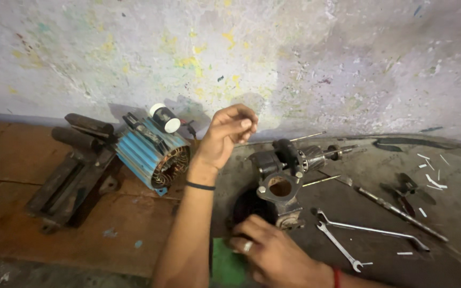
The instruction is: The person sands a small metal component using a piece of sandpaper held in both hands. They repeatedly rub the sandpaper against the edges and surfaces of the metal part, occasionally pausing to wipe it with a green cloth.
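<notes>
We steady the dark cast pump body (276, 200) near the bench's (454, 213) front edge — our right hand (273, 256) clamps its lower housing. It looks heavy, rigid, greasy; grip the casting, not the shaft. Our left hand (229, 136) hovers above, fingertips pinched together — on what, we cannot tell.

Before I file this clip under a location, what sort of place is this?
Likely a small motor repair workshop: a blue finned motor housing with exposed copper windings, a dismantled pump body steadied by the right hand, and open-end spanners on a grimy bench.
</notes>
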